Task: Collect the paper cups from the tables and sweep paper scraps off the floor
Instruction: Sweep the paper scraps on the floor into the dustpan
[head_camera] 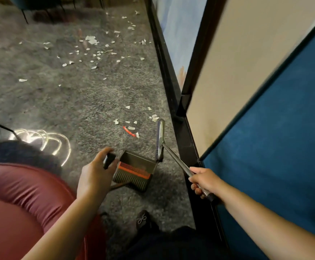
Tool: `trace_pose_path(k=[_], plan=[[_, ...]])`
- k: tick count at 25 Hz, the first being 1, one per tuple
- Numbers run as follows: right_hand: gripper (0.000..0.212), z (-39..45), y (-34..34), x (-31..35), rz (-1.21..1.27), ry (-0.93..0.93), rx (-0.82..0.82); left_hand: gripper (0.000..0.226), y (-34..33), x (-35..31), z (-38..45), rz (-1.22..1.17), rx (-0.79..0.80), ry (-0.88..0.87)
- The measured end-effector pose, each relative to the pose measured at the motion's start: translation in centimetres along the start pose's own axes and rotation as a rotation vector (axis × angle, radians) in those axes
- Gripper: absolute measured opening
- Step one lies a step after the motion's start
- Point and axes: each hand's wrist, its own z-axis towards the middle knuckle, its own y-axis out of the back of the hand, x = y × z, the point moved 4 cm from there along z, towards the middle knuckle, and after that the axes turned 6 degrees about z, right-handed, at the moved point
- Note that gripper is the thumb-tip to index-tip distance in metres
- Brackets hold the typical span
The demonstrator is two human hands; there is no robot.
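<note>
Sweeping stage, approx. early-to-mid by the look of it. Left hand (94, 175) was wrapped around the black dustpan handle (108, 160), fingers curled tight on it; the dustpan (136, 170) sat on the grey carpet (77, 102) just right of that grip, mouth facing away from the person, w/ an orange comb strip on its near edge. Right hand (204, 182) gripped the metal broom pole (179, 163), fingers closed round it; the broom head (160, 140) stood ahead-left of that grip, touching the pan's far right corner.

Paper scraps: a small cluster (132, 126) plus a red scrap (129, 131) lay just beyond the pan mouth and left of the broom head, not yet in. Pan interior looked empty, tho dark so not certain. A much bigger scatter (92, 45) lay well ahead of both grips, untouched. No paper cups or tables in view, so the cup part couldn't be judged. Most sweeping likely remained.
</note>
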Motion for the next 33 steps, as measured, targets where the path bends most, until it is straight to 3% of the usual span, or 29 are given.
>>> trace_pose_path(k=[13,20,25,33], plan=[[0.059,25.9,1.1,23.9,-0.202,-0.076,0.076,0.038,-4.0,-1.9,29.5,0.237,0.117,0.212],[0.062,38.8,0.1,34.5,-0.401,-0.096,0.193,0.043,-5.6,-4.6,43.5,0.472,0.193,0.167],[0.047,45.8,-3.7,38.4,-0.521,-0.134,0.245,0.043,-6.0,-4.1,51.6,0.471,0.217,0.12],[0.045,51.2,-10.9,38.3,-0.682,-0.186,0.272,0.05,-6.7,-2.0,61.2,0.47,0.359,0.058]])
